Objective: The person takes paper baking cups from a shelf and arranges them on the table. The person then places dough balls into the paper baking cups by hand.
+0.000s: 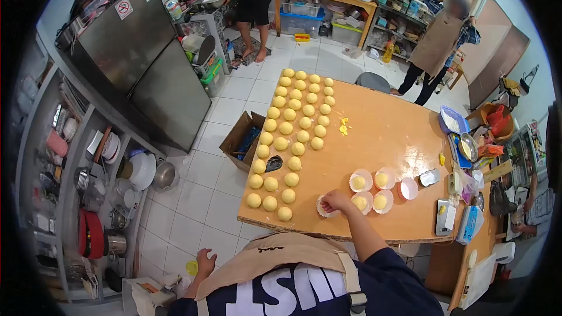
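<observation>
My right hand [336, 200] is over a white paper baking cup [323, 209] near the table's front edge. Its fingers are drawn together, and what they hold, if anything, is hidden. Several more paper cups stand beside it; one paper cup [408, 189] looks bare inside, while others hold a pale yellow dough piece [380, 202]. Off the table at lower left, my left hand [205, 262] hangs open with its fingers apart, close to a yellow-green round item [192, 267]. Rows of round dough balls [270, 184] cover the table's left side.
A black patch [274, 164] lies among the balls, and yellow scraps [344, 126] lie farther back on the wooden table [374, 111]. A scale [445, 216] and a foil tin [429, 177] are at right. A cardboard box [239, 140] stands left. Two people are at the back.
</observation>
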Motion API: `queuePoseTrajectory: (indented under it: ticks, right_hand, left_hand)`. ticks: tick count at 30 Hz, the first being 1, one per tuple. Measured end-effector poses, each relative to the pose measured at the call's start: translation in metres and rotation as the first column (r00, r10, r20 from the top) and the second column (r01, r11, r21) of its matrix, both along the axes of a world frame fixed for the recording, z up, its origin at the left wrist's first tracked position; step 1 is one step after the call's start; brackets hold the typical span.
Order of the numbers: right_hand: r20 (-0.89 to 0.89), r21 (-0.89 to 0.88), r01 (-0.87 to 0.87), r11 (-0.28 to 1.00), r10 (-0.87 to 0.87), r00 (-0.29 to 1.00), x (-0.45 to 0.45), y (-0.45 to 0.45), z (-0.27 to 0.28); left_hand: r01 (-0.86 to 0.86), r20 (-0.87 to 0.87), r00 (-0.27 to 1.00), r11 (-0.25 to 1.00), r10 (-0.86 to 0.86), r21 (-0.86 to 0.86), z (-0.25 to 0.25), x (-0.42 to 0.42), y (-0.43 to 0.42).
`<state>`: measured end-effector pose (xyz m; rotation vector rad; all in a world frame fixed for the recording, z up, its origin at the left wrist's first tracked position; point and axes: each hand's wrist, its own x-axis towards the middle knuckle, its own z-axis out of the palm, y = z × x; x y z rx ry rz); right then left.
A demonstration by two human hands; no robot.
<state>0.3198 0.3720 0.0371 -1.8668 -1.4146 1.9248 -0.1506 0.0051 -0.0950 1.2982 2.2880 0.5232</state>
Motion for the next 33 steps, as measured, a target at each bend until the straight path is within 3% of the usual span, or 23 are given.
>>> queuePoseTrajectory:
  ticks: [6, 12, 14, 15, 17, 24, 27, 33]
  right_hand:
    - [-0.013, 0.004, 0.063, 0.998, -0.063, 0.998, -0.003, -0.003, -0.017]
    - [-0.026, -0.011, 0.024, 1.000, -0.024, 0.999, 0.000, -0.001, -0.023]
    - [0.034, 0.061, -0.075, 0.995, 0.073, 0.997, 0.000, 0.001, -0.027]
    - [0.067, 0.096, -0.126, 0.987, 0.120, 0.991, -0.001, 0.001, -0.025]
    - [0.032, 0.064, -0.049, 0.997, 0.047, 0.998, -0.004, -0.001, -0.021]
    - [0.039, 0.129, -0.088, 0.988, 0.084, 0.996, -0.003, 0.001, -0.043]
    - [0.405, 0.365, -0.374, 0.853, 0.217, 0.888, -0.003, -0.006, -0.027]
    - [0.368, 0.361, -0.336, 0.870, 0.198, 0.908, 0.005, -0.017, -0.003]
  left_hand:
    - [0.108, -0.029, 0.994, 0.994, -0.107, 0.036, -0.002, 0.011, 0.010]
    - [0.121, -0.015, 0.993, 0.993, -0.121, -0.012, -0.011, 0.003, 0.007]
    - [0.141, 0.007, 0.990, 0.989, -0.141, -0.042, -0.007, -0.004, 0.009]
    - [0.112, 0.002, 0.994, 0.993, -0.112, -0.036, -0.006, -0.004, 0.008]
    - [0.052, -0.007, 0.999, 0.998, -0.052, -0.022, -0.003, -0.003, 0.009]
    - [0.094, 0.000, 0.996, 0.995, -0.094, 0.010, 0.002, -0.002, 0.021]
    - [0.091, 0.033, 0.995, 0.996, -0.091, 0.003, -0.001, -0.001, 0.022]
    - [0.128, -0.008, 0.992, 0.991, -0.129, -0.027, -0.004, -0.011, 0.009]
